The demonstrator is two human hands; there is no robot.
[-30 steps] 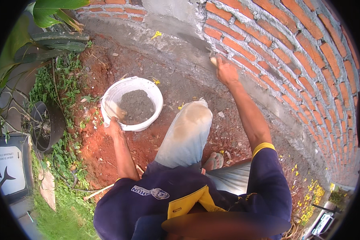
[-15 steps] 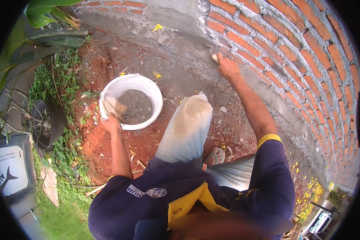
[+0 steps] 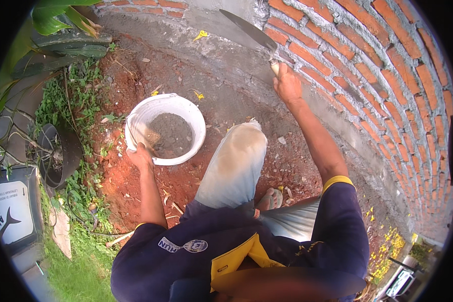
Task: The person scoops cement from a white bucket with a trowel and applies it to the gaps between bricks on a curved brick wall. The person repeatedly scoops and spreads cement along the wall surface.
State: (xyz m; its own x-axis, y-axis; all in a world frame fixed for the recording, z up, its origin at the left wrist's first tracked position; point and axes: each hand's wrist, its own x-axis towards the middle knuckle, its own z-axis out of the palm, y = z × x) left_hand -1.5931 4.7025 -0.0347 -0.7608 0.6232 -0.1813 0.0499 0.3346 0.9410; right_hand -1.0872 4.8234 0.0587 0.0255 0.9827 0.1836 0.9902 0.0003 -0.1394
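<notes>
My right hand (image 3: 288,84) is closed round the pale handle of a trowel (image 3: 250,31). Its long grey blade points up and to the left, at the plastered lower part of the brick wall (image 3: 347,55); whether it touches the plaster I cannot tell. With my left hand (image 3: 140,156) I grip the near left rim of a white bucket (image 3: 199,132), fingers hooked over the edge. Grey wet mortar (image 3: 172,132) lies inside the bucket, which stands on the reddish soil.
Green plants (image 3: 68,108) and a black pot (image 3: 60,156) line the left side. A sign-like board (image 3: 15,211) lies at lower left. My bent knee (image 3: 236,156) is between bucket and wall. Yellow petals (image 3: 387,251) are scattered at lower right.
The trowel blade, hard to make out against the wall before, now shows clearly, turned to point up and left. My right hand has shifted only slightly; my left hand and the bucket stay put.
</notes>
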